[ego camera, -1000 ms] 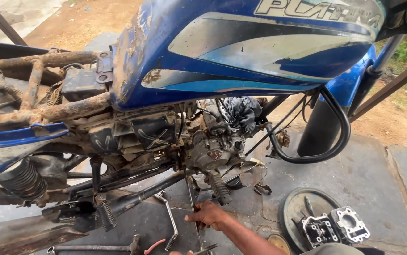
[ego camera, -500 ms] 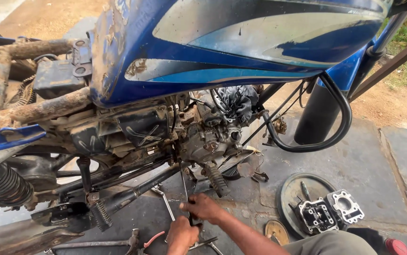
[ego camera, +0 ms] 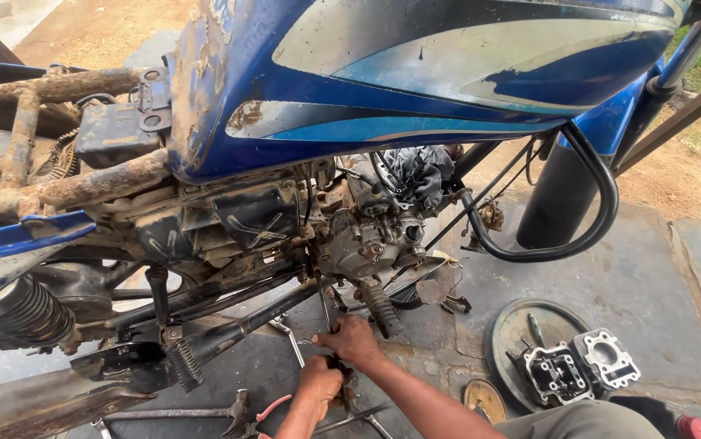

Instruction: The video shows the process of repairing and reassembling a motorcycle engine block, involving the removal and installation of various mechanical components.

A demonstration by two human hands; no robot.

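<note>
Nearest the camera, the left hand (ego camera: 319, 387) was clenched around the lower end of a thin metal rod (ego camera: 327, 313), and the right hand (ego camera: 353, 338) was wrapped around the same rod just above it. The rod stood nearly upright, reaching from the ground into the underside of the engine (ego camera: 366, 240). A hammer (ego camera: 204, 411) and red-handled pliers (ego camera: 273, 406) lay on the ground beside the hands. To the right, engine parts (ego camera: 578, 367) rested on a round plate (ego camera: 513, 333). Above it all, the blue fuel tank (ego camera: 415, 73) was seen.
</note>
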